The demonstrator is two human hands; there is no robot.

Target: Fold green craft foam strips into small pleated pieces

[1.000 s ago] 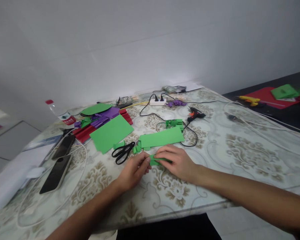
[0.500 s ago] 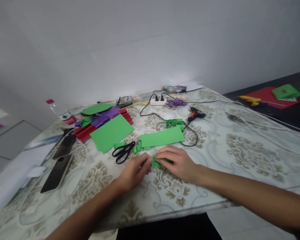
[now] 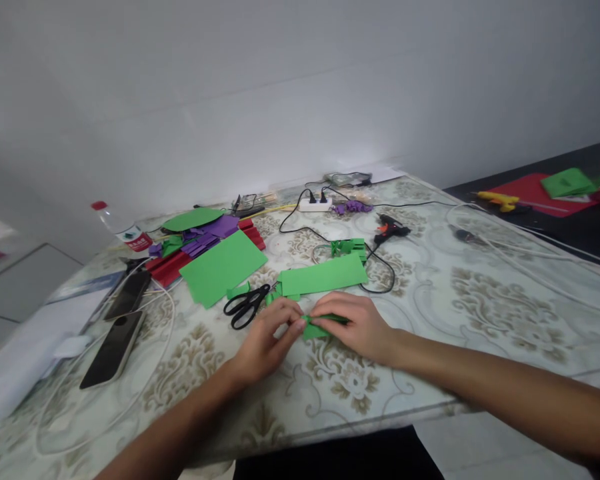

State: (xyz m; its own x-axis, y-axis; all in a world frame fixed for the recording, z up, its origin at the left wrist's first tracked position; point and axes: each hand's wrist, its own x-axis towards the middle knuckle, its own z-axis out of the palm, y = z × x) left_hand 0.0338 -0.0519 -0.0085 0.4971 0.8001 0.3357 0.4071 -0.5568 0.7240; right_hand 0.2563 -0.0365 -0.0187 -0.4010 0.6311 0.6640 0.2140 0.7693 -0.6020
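"At the near side of the patterned table (image 3: 430, 313), what is held?"

"One small green piece (image 3: 314, 331) is held between both hands, low over the cloth and just on the near side of the long green strip (image 3: 325, 275). By the left hand (image 3: 267, 341) its left end is gripped in a narrow pinch; by the right hand (image 3: 360, 327) it is pressed under bent, closed fingers. Part of it is covered by the fingers, so its folds can perhaps be only partly judged."

"How far is the work advanced?"

"The small green piece is judged to be in mid-handling, as it is not set down. Shaping is already shown by the fringed green piece (image 3: 349, 247) and the curled purple piece (image 3: 354, 207). The long green strip and the large green sheet (image 3: 224, 267) are left flat. How much is left to be shaped cannot be told."

"And the count?"

"One pair of black scissors (image 3: 256, 297) is noted, with two glue guns: one black (image 3: 391, 229), one yellow (image 3: 503, 200). Two phones (image 3: 111, 351), one bottle (image 3: 135, 239) and one power strip (image 3: 315, 206) with two plugs are recorded. The purple scraps (image 3: 203, 241) are overlapped and cannot be counted."
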